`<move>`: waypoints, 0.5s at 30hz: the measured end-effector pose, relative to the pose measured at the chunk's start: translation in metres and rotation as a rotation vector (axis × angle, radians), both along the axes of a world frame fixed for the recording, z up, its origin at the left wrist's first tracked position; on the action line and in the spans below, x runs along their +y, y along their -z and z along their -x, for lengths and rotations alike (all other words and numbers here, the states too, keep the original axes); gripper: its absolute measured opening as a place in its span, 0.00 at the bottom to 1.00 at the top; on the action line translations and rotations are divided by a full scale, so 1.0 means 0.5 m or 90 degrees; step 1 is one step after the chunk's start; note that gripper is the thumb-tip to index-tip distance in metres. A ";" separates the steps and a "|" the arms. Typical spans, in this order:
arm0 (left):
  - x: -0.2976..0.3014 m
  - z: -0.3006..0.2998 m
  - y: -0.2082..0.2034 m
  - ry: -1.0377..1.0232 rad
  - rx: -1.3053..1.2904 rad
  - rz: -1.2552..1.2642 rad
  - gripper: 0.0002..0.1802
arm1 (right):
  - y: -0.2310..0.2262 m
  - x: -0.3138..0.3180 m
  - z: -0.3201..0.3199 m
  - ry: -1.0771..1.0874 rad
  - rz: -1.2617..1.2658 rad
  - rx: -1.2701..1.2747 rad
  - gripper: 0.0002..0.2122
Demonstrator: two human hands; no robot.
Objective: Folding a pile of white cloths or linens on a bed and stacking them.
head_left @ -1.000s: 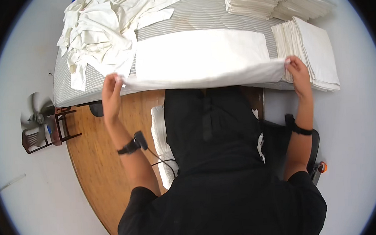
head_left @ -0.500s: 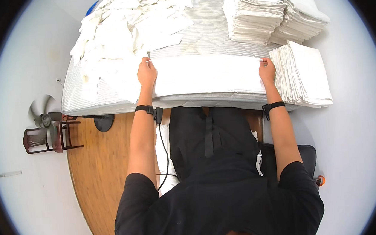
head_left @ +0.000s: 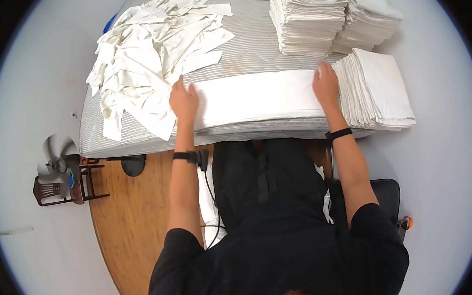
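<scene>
A white cloth (head_left: 257, 97), folded into a long flat strip, lies across the near side of the striped mattress (head_left: 256, 35). At its left end rests my left hand (head_left: 184, 101), the thumb apart from the stretched fingers. My right hand (head_left: 326, 87) is laid along the strip's right end, its fingers extended and thumb apart. Neither hand grips the cloth; both touch or hover just over its ends, and the exact contact is hard to see. Right beside my right hand stands a stack of folded white cloths (head_left: 381, 87).
A loose heap of white cloths (head_left: 144, 56) covers the mattress's far left. Taller piles of folded cloths (head_left: 312, 24) stand at the far right, near the wall. A fan (head_left: 57, 163) and a dark wooden chair (head_left: 52, 190) are at the left. A cable (head_left: 210, 189) hangs from my left wristband.
Both hands have gone from pinching the strip's far corners to lying with fingers extended at its ends. My right hand has shifted slightly left. The whole view has tilted a little.
</scene>
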State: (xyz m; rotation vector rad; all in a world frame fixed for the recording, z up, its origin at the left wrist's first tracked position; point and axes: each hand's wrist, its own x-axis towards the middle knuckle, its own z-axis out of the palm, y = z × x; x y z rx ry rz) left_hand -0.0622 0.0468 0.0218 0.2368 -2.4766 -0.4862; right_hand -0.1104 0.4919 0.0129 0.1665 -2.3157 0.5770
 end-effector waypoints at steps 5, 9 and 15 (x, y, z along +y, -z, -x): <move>0.272 -0.071 -0.015 0.325 -0.118 0.105 0.25 | -0.077 -0.275 -0.118 -0.339 0.070 -0.180 0.15; 0.219 -0.077 0.035 0.263 -0.228 0.186 0.27 | 0.021 -0.250 -0.128 -0.258 -0.170 -0.229 0.24; -0.020 -0.128 0.028 0.064 -0.341 0.156 0.30 | 0.053 0.061 -0.087 0.024 -0.213 -0.352 0.26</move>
